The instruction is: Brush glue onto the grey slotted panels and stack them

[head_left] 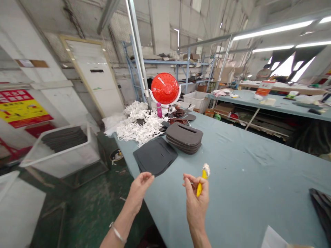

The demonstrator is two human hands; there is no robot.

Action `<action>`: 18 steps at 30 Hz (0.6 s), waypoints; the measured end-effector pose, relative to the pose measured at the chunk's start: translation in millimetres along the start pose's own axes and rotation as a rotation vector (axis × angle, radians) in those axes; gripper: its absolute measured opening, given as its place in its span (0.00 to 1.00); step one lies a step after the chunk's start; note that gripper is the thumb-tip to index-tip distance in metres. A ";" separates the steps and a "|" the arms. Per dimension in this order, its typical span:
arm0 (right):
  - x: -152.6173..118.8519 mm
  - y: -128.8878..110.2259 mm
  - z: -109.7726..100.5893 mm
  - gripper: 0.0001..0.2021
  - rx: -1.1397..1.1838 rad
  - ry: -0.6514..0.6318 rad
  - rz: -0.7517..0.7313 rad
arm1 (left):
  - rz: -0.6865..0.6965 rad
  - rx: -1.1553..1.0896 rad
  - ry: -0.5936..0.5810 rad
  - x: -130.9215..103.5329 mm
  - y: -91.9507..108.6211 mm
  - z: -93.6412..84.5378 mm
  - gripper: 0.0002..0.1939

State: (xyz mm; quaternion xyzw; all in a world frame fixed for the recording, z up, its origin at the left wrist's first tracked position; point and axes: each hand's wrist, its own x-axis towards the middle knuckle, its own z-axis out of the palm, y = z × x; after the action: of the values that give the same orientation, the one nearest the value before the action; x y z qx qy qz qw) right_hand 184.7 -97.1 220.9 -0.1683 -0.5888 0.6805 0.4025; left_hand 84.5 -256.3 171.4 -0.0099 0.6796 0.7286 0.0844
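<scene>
Between the fingers of my right hand [197, 194] is a yellow-handled brush [202, 182], its whitish tip pointing up and away. My left hand [141, 187] is at the table's left edge, thumb and fingers close together, by the near corner of a flat dark sheet stack [155, 156]. Whether those fingers pinch anything is too small to tell. Just behind the sheets sits a pile of dark rounded pieces [184, 137], the top one with a slot. Both hands are above or beside the blue-green table [232, 168].
White tangled strips [142, 125] heap at the table's far left. Behind them stand a red round fan [164, 88] and a pink bottle [159, 109]. Dark fabric [320, 210] lies at the right edge. A white bin [64, 155] stands left; a person [264, 73] is far back.
</scene>
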 end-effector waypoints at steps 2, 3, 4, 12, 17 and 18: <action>-0.1 3.5 -3.1 0.15 0.013 -0.004 0.049 | -0.044 0.165 0.100 -0.9 -14.2 -37.6 0.25; -0.6 4.7 -4.3 0.16 0.019 -0.015 0.081 | -0.089 0.204 0.162 -3.6 -21.0 -56.7 0.26; -1.4 5.6 -5.4 0.16 0.027 -0.035 0.111 | -0.125 0.241 0.228 -7.8 -27.5 -75.0 0.28; -11.4 21.6 -14.7 0.16 0.076 -0.176 0.252 | -0.171 0.613 0.480 -52.2 -72.3 -148.4 0.33; -11.3 32.8 -17.5 0.17 -0.041 -0.137 0.163 | -0.244 0.969 0.434 -52.3 -89.3 -168.9 0.23; -10.5 34.6 -17.2 0.17 -0.073 -0.127 0.140 | -0.252 1.009 0.408 -48.6 -93.1 -174.8 0.22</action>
State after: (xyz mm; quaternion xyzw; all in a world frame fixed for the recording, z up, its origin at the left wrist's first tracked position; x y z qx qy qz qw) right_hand 191.1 -92.9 181.6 -0.1799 -0.6245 0.6942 0.3093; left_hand 127.5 -429.3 72.4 -0.1905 0.9403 0.2804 0.0319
